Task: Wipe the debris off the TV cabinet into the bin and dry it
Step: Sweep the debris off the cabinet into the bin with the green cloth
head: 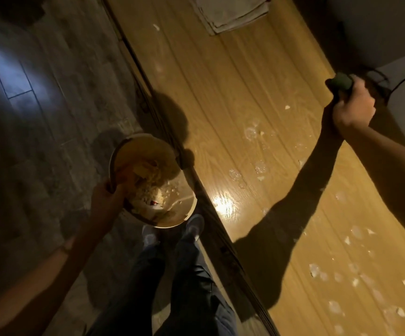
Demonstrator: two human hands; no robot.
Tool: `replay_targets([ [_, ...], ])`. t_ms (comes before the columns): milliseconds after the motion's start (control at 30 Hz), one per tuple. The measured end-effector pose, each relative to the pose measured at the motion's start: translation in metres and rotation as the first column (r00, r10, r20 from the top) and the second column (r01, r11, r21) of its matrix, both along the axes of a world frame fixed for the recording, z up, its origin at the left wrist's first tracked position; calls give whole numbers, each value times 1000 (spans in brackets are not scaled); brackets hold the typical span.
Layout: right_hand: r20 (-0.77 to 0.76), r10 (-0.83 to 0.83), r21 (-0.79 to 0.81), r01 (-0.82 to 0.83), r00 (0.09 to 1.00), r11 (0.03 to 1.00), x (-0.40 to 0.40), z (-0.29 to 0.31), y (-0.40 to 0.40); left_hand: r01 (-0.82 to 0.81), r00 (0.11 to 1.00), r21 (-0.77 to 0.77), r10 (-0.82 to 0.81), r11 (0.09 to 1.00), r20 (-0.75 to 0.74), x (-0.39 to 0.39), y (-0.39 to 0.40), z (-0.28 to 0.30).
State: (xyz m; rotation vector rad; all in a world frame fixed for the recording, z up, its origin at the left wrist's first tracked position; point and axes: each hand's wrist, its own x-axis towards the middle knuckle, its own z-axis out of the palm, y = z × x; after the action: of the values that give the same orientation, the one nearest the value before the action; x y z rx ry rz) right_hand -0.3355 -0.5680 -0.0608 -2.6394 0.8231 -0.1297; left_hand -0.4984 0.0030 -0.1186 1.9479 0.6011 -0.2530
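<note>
- The right hand is curled tight round a dark green thing — a cloth or sponge, I cannot tell which — and rests at the far edge of the TV cabinet, close to the wall side.
- The left hand grips the rim of the bin, fingers hooked over the edge, holding it just beside the cabinet's near edge and below the level of the top.
- The bin already holds scraps; it sits on the floor side, above the person's shoes.
- The debris — pale crumbs and wet rings — lies between the two hands, with a denser patch further along the cabinet toward the lower right of the view.
- The cabinet's long axis runs from upper left to lower right; the bin lies across its width from the right hand, so my judgement is that the sweep must pull straight across toward the near edge.
- A folded towel lies at the cabinet's far end, well apart from both hands, untouched; the drying is not yet begun.
</note>
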Motion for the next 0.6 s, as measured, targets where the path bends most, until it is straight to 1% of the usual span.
replay_targets([
  [67, 36, 60, 20, -61, 998, 998, -3, 0, 16, -16, 1000, 0, 16, 1000, 6, -1, -2, 3],
  [167, 87, 96, 54, -101, 992, 993, -15, 1, 52, -17, 1000, -24, 17, 1000, 2, -2, -4, 9],
  [267, 135, 164, 83, -176, 977, 981, -31, 2, 96, -24, 1000, -39, 24, 999, -11, -3, -4, 13],
  [367, 154, 199, 61, -210, 968, 976, -47, 3, 139, -27, 1000, -21, 27, 999, -15, -5, 0, 9],
  [600, 166, 324, 84, -340, 931, 937, -97, 11, 237, 18, 999, 6, -18, 1000, -50, -11, 4, 19],
])
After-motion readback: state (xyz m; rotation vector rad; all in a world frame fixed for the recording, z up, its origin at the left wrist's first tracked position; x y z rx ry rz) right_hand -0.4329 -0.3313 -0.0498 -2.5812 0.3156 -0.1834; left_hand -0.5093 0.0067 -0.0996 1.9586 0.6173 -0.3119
